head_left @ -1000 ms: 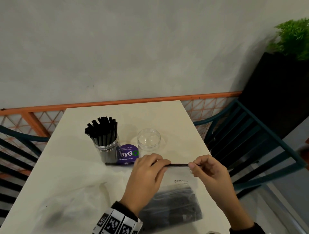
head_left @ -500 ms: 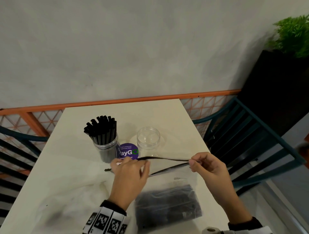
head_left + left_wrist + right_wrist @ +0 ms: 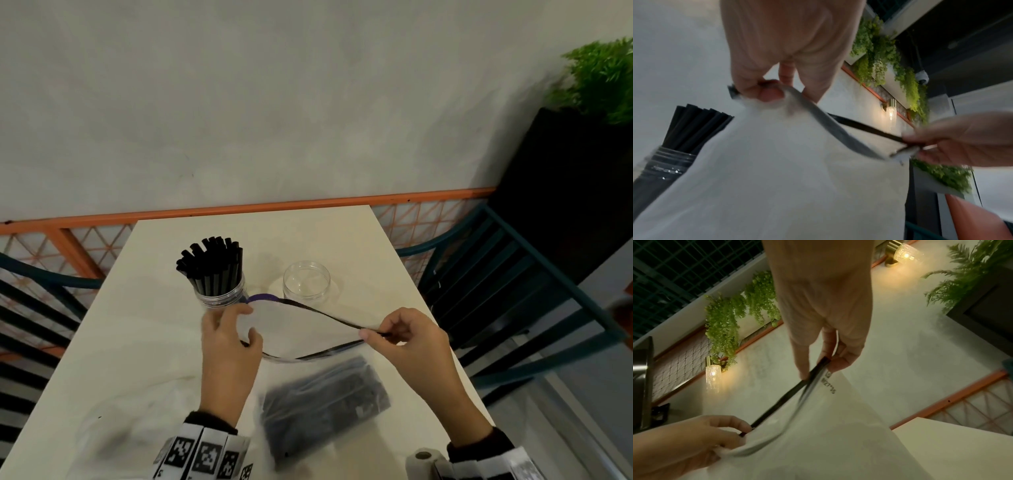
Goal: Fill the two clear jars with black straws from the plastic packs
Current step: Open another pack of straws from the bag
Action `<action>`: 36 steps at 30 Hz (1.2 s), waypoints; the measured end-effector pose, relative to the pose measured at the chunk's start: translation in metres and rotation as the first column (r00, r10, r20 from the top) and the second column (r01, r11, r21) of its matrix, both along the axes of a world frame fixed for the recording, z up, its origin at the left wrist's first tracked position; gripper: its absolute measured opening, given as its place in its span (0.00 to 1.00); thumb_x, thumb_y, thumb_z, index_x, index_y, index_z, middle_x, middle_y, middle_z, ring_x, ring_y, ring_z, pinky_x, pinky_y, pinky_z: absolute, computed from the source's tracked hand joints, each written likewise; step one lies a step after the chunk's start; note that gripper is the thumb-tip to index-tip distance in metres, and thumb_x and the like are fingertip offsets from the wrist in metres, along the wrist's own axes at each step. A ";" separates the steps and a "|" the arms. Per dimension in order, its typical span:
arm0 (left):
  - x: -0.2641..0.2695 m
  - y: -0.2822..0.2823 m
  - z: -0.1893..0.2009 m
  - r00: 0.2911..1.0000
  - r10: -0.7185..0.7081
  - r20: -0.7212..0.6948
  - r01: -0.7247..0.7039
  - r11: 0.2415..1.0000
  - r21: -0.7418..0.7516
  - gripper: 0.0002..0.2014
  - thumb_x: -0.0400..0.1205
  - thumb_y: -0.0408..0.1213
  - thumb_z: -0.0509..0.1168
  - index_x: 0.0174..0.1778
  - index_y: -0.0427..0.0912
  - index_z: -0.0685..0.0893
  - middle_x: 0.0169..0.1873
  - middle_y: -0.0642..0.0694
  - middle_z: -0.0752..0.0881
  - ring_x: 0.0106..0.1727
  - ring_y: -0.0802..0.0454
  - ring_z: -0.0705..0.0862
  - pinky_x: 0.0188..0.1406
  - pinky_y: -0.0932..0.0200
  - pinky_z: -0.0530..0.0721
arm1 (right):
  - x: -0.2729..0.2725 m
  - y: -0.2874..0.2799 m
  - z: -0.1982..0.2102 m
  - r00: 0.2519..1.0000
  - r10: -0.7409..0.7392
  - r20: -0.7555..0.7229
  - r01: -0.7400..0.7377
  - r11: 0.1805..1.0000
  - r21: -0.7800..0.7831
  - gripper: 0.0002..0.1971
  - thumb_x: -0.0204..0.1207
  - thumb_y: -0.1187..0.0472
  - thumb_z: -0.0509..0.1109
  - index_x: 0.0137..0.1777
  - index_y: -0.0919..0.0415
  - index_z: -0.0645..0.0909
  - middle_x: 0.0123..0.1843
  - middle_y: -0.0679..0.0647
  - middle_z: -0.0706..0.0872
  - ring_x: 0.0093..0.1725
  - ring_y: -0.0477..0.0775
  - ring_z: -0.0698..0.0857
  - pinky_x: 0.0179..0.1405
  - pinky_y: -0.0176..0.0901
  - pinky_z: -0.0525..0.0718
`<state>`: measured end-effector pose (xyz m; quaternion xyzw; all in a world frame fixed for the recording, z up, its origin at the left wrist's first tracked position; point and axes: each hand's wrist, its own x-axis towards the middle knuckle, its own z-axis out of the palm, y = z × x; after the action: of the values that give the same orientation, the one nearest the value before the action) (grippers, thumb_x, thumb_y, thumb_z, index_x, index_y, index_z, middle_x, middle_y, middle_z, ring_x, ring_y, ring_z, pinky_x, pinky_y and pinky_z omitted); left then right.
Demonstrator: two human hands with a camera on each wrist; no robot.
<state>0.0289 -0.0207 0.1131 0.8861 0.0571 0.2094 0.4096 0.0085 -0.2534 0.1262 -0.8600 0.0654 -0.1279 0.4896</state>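
Note:
A clear plastic pack (image 3: 323, 407) of black straws hangs over the near table edge, its black zip mouth (image 3: 322, 315) pulled apart. My left hand (image 3: 236, 329) pinches the left end of the zip (image 3: 731, 92). My right hand (image 3: 375, 334) pinches the right end (image 3: 822, 365). Behind the left hand stands a clear jar (image 3: 219, 291) packed with upright black straws (image 3: 694, 128). An empty clear jar (image 3: 306, 284) stands to its right, beyond the pack's mouth.
The white table (image 3: 308, 236) ends at a grey wall with an orange rail (image 3: 239, 209). An empty crumpled plastic bag (image 3: 113, 428) lies at the near left. Teal slatted chairs (image 3: 513, 291) flank the table. A black planter with greenery (image 3: 603, 78) stands at the far right.
The zip strip, a closed straight line a second ago, now gapes wide. My left hand slid left along it toward the filled jar; the right hand kept its end.

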 end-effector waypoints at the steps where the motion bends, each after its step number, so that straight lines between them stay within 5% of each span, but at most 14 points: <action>1: 0.001 0.001 0.002 1.000 -0.001 -0.015 0.001 0.999 -0.053 0.11 0.72 0.22 0.68 0.46 0.40 0.84 0.43 0.42 0.79 0.32 0.56 0.76 0.32 0.79 0.71 | 0.003 0.001 0.000 1.000 -0.029 -0.001 0.029 0.999 -0.030 0.11 0.62 0.57 0.82 0.34 0.56 0.82 0.36 0.51 0.85 0.33 0.47 0.84 0.33 0.32 0.83; 3: 0.002 -0.002 0.005 0.995 -0.071 -0.066 0.055 0.975 -0.215 0.07 0.72 0.25 0.69 0.38 0.42 0.84 0.30 0.46 0.81 0.28 0.58 0.76 0.30 0.78 0.73 | 0.011 0.002 -0.003 0.996 -0.087 -0.005 0.087 0.996 -0.016 0.08 0.65 0.61 0.80 0.37 0.57 0.83 0.44 0.51 0.82 0.36 0.45 0.85 0.33 0.25 0.81; 6: 0.000 -0.010 0.011 0.948 -0.305 -0.089 0.206 0.804 -0.557 0.11 0.73 0.24 0.69 0.33 0.46 0.83 0.31 0.42 0.81 0.35 0.52 0.75 0.38 0.62 0.75 | 0.024 0.006 -0.011 0.991 -0.115 -0.063 0.120 0.989 0.081 0.04 0.69 0.67 0.76 0.41 0.59 0.86 0.48 0.54 0.83 0.39 0.45 0.86 0.35 0.16 0.77; 8: -0.001 -0.012 0.012 0.897 -0.428 -0.113 0.256 0.709 -0.657 0.11 0.72 0.25 0.71 0.34 0.48 0.81 0.34 0.43 0.78 0.37 0.49 0.73 0.40 0.57 0.74 | 0.030 0.011 -0.014 0.988 -0.074 -0.133 0.104 0.968 0.230 0.04 0.71 0.70 0.72 0.41 0.61 0.86 0.43 0.56 0.87 0.39 0.51 0.85 0.35 0.22 0.80; 10: 0.001 -0.009 0.008 0.875 -0.459 -0.153 0.290 0.750 -0.594 0.13 0.71 0.25 0.72 0.39 0.50 0.80 0.38 0.46 0.80 0.38 0.52 0.75 0.42 0.58 0.77 | 0.033 0.015 -0.010 0.974 0.023 -0.224 0.102 0.843 0.528 0.05 0.74 0.73 0.68 0.43 0.66 0.83 0.40 0.58 0.86 0.39 0.55 0.84 0.39 0.34 0.85; 13: 0.007 0.005 -0.002 0.936 -0.296 -0.191 0.245 0.936 -0.252 0.19 0.69 0.20 0.68 0.43 0.52 0.77 0.49 0.43 0.80 0.42 0.54 0.77 0.43 0.68 0.76 | 0.033 0.009 -0.003 0.931 0.202 -0.303 0.153 0.537 0.829 0.06 0.79 0.72 0.62 0.48 0.65 0.79 0.37 0.58 0.87 0.35 0.52 0.86 0.40 0.43 0.86; 17: 0.009 0.019 -0.014 0.976 -0.083 -0.200 0.099 0.993 0.071 0.16 0.69 0.24 0.69 0.44 0.51 0.84 0.53 0.46 0.71 0.54 0.46 0.72 0.53 0.63 0.66 | 0.030 -0.004 -0.001 0.909 0.315 -0.273 0.205 0.233 0.951 0.08 0.79 0.71 0.58 0.50 0.60 0.75 0.32 0.57 0.87 0.31 0.51 0.85 0.33 0.41 0.88; 20: 0.007 0.016 -0.020 0.981 0.010 -0.192 0.010 0.995 0.102 0.11 0.74 0.30 0.68 0.48 0.47 0.88 0.49 0.44 0.71 0.49 0.43 0.74 0.53 0.59 0.68 | 0.028 -0.001 -0.004 0.907 0.329 -0.264 0.220 0.164 0.961 0.09 0.79 0.70 0.55 0.49 0.60 0.75 0.33 0.57 0.85 0.31 0.53 0.83 0.36 0.43 0.86; 23: 0.011 0.016 -0.024 0.954 -0.077 -0.290 0.059 0.996 -0.071 0.11 0.78 0.30 0.64 0.53 0.44 0.86 0.43 0.42 0.81 0.41 0.45 0.81 0.48 0.59 0.77 | 0.026 0.008 -0.006 0.896 0.331 -0.296 0.187 0.325 0.927 0.11 0.79 0.69 0.55 0.45 0.64 0.80 0.40 0.58 0.85 0.39 0.55 0.84 0.46 0.48 0.82; 25: 0.012 0.015 -0.022 0.917 -0.202 -0.345 0.060 0.923 -0.379 0.10 0.79 0.29 0.63 0.51 0.45 0.85 0.44 0.40 0.85 0.45 0.42 0.84 0.45 0.57 0.82 | 0.024 0.013 -0.008 0.884 0.343 -0.317 0.095 0.532 0.842 0.10 0.81 0.64 0.60 0.45 0.66 0.83 0.40 0.55 0.86 0.41 0.52 0.84 0.46 0.45 0.82; 28: 0.010 0.009 -0.011 0.884 -0.363 -0.296 0.045 0.695 -0.717 0.10 0.80 0.25 0.61 0.49 0.41 0.84 0.41 0.41 0.87 0.44 0.47 0.85 0.40 0.63 0.85 | 0.021 0.018 -0.016 0.890 0.256 -0.377 -0.130 0.935 0.328 0.05 0.79 0.62 0.66 0.52 0.60 0.79 0.43 0.49 0.81 0.40 0.43 0.79 0.37 0.25 0.78; 32: 0.011 0.004 -0.001 0.866 -0.472 -0.164 0.047 0.403 -0.914 0.11 0.80 0.22 0.55 0.46 0.38 0.81 0.33 0.46 0.87 0.37 0.51 0.84 0.38 0.59 0.87 | 0.022 0.020 -0.028 0.960 0.056 -0.276 -0.107 0.979 -0.173 0.05 0.84 0.58 0.57 0.56 0.56 0.68 0.34 0.45 0.75 0.32 0.39 0.74 0.25 0.27 0.71; 36: 0.013 0.006 0.000 0.897 -0.439 -0.058 -0.012 0.106 -0.994 0.13 0.78 0.21 0.52 0.41 0.40 0.77 0.33 0.43 0.87 0.33 0.52 0.86 0.31 0.60 0.88 | 0.024 0.015 -0.036 0.944 0.041 -0.329 -0.136 0.952 -0.272 0.09 0.84 0.56 0.56 0.50 0.60 0.72 0.37 0.52 0.77 0.33 0.48 0.74 0.27 0.33 0.67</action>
<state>0.0417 -0.0148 0.1127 0.4186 0.1179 -0.0992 0.8950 0.0327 -0.2387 0.0904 -0.9341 0.0848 0.0271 0.3459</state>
